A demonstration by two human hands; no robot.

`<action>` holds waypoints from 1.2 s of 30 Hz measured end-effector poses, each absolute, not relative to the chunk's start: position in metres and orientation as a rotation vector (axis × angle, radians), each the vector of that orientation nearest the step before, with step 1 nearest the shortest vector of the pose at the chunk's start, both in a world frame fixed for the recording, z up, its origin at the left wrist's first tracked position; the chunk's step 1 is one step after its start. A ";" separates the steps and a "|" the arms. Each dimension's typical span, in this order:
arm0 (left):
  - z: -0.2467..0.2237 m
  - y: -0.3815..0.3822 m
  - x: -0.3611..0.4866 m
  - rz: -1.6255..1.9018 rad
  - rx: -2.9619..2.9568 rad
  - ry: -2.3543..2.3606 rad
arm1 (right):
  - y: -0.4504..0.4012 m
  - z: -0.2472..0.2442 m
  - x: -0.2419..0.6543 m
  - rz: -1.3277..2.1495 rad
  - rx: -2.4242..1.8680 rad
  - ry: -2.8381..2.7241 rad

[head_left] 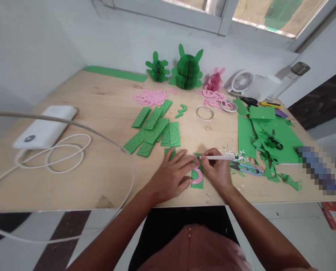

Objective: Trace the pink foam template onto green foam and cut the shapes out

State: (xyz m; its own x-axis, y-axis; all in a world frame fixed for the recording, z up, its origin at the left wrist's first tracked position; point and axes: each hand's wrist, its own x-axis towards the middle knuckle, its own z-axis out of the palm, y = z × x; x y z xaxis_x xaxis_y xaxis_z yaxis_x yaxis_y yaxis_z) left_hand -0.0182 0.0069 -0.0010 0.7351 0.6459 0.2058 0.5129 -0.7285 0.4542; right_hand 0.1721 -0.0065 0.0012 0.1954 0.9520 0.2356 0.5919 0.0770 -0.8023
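Plainly, in the head view, the right hand (217, 174) pinches a white pen (217, 157) in its grip, the tip beside a pink cutout (200, 175) lying on a green strip (197, 186) near the surface's (100, 184) front edge. The left hand (169, 178) lies flat, grip spread, fingertips at the cutout's left side.

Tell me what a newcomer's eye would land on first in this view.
Probably the large green paper figure at the back of the table, standing between a smaller green figure and a pink one. Next, the curvy pink cut-out on a green strip near the front edge, with the left hand beside it and the right hand holding a white pen.
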 end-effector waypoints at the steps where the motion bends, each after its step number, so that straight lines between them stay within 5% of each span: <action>1: -0.001 0.007 -0.018 0.502 2.570 0.892 | -0.007 0.001 0.172 0.527 -1.614 -1.495; 36: 0.002 0.007 -0.018 0.474 2.568 0.892 | -0.006 0.010 0.170 0.521 -1.578 -1.456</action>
